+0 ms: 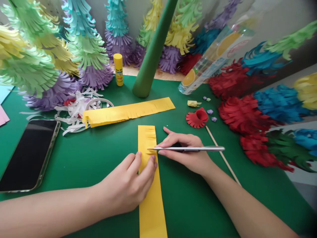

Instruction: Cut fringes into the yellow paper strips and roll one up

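Note:
A long yellow paper strip [151,198] lies upright in view on the green table, with short slits along the right edge of its far end. My left hand [133,181] has its fingers bent and pressed onto this strip, holding it against the table. Between thumb and fingers, my right hand [185,150] grips a slim silver craft knife [208,148]. The knife's thin tip touches the strip by the slits, just beyond my left fingertips. Past both hands rests a second yellow strip [131,112], slit along its near edge and lying crosswise.
At left lie a phone [29,155] and white paper shreds [79,105]. A glue stick [118,70] and green cone [151,62] stand behind. A curled red fringed piece [197,118] and thin wooden stick [223,155] lie right. Fringed paper cones [86,46] line the back.

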`<state>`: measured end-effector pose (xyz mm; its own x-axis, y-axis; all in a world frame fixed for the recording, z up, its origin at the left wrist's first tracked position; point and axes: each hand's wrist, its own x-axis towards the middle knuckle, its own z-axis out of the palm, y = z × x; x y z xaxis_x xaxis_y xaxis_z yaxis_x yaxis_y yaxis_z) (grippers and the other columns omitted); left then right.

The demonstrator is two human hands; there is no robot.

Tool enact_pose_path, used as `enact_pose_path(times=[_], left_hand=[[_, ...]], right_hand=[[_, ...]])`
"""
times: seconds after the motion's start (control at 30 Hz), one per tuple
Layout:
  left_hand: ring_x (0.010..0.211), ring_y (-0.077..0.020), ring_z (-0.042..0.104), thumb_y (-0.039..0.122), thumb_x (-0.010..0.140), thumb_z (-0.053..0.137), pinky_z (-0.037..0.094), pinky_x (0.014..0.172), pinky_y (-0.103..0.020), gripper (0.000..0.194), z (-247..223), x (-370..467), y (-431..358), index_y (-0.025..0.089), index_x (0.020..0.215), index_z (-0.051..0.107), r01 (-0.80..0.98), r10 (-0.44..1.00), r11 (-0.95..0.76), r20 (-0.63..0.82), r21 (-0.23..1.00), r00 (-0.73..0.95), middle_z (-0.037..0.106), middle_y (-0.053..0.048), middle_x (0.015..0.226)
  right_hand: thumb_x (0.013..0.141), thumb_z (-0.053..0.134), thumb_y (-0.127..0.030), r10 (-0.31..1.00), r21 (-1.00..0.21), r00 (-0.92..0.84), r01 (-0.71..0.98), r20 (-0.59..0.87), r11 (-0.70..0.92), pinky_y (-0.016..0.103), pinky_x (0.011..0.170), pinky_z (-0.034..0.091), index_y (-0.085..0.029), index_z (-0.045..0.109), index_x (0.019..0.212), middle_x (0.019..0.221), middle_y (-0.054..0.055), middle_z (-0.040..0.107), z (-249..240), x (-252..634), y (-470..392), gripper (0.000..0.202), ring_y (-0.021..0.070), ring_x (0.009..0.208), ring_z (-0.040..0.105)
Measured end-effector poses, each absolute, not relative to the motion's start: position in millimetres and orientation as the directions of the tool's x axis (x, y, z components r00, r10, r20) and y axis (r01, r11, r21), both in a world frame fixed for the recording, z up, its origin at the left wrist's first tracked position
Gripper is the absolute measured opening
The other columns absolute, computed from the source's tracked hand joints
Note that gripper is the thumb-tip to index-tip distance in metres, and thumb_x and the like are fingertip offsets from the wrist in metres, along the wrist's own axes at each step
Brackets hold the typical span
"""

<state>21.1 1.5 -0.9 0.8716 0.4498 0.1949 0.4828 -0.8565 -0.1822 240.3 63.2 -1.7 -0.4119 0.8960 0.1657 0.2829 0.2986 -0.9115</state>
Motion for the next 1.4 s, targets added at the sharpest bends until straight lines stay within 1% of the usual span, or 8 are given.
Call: enact_pose_path(times=[0.13,0.3,0.5,0.8,1.0,1.13,1.27,1.4], left_hand=[[0.103,-0.0332,0.061,0.024,0.090,0.048,0.047,0.081,-0.045,0.039,-3,20,0,0.010,0.125,0.059,0.497,0.458,-0.850,0.218,-0.174,0.861,0.054,-0.017,0.133],[0.102,-0.0338,0.063,0.024,0.088,0.054,0.049,0.080,-0.043,0.033,-8,20,-2,0.006,0.114,0.064,0.504,0.422,-0.846,0.359,-0.173,0.832,0.061,-0.018,0.121],[0.100,-0.0304,0.064,0.021,0.087,0.057,0.050,0.078,-0.040,0.025,-9,21,-4,0.004,0.103,0.067,0.513,0.419,-0.850,0.437,-0.119,0.796,0.068,-0.014,0.101],[0.101,-0.0318,0.065,0.020,0.086,0.058,0.051,0.080,-0.040,0.028,-10,21,-6,0.001,0.106,0.065,0.528,0.427,-0.838,0.434,-0.140,0.793,0.069,-0.017,0.105],[0.100,-0.0297,0.065,0.023,0.089,0.057,0.051,0.079,-0.039,0.027,-10,22,-3,0.002,0.103,0.066,0.555,0.432,-0.821,0.486,-0.138,0.760,0.070,-0.017,0.102],[0.100,-0.0294,0.065,0.020,0.086,0.058,0.051,0.079,-0.039,0.021,-17,22,-1,0.005,0.098,0.066,0.530,0.400,-0.831,0.484,-0.167,0.778,0.070,-0.016,0.101],[0.092,-0.0256,0.065,0.017,0.088,0.054,0.052,0.073,-0.036,0.016,-15,23,7,0.006,0.093,0.065,0.531,0.397,-0.828,0.481,-0.179,0.782,0.068,-0.014,0.093],[0.089,-0.0221,0.064,0.008,0.088,0.053,0.051,0.077,-0.036,0.019,11,19,1,0.003,0.103,0.062,0.432,0.244,-0.874,0.565,-0.224,0.788,0.067,-0.014,0.095]], right_hand=[[0.070,0.078,-0.026,0.946,-0.950,-0.293,0.231,0.139,0.211,0.046,0.105,0.045,-0.022,0.069,0.071,0.074,0.000,0.075,-2,241,66,0.011,0.0162,0.069,0.071],[0.071,0.077,-0.024,0.914,-0.935,-0.370,0.235,0.167,0.266,0.043,0.096,0.052,-0.021,0.068,0.073,0.072,-0.001,0.074,-3,241,65,0.009,0.0162,0.070,0.070],[0.076,0.072,-0.020,0.819,-0.856,-0.536,0.307,0.205,0.416,0.043,0.099,0.051,-0.021,0.068,0.075,0.073,-0.001,0.074,-1,238,63,0.005,0.0139,0.066,0.069],[0.075,0.072,-0.022,0.830,-0.850,-0.520,0.327,0.203,0.413,0.043,0.097,0.052,-0.021,0.068,0.072,0.070,-0.001,0.074,0,237,64,0.005,0.0136,0.063,0.068],[0.072,0.075,-0.026,0.881,-0.899,-0.451,0.314,0.142,0.305,0.043,0.096,0.053,-0.021,0.070,0.072,0.072,0.000,0.075,-7,240,69,0.007,0.0161,0.066,0.070],[0.070,0.077,-0.030,0.921,-0.953,-0.376,0.227,0.103,0.199,0.044,0.096,0.053,-0.019,0.068,0.071,0.072,0.000,0.073,-12,241,75,0.014,0.0144,0.066,0.068],[0.064,0.081,-0.031,0.926,-0.981,-0.373,0.151,0.060,0.124,0.046,0.100,0.049,-0.019,0.067,0.067,0.067,-0.003,0.071,-14,241,79,0.020,0.0125,0.063,0.067],[0.062,0.082,-0.029,0.944,-0.995,-0.324,0.053,0.065,0.087,0.043,0.099,0.048,-0.019,0.067,0.068,0.065,-0.004,0.069,-18,244,83,0.019,0.0151,0.072,0.069]])
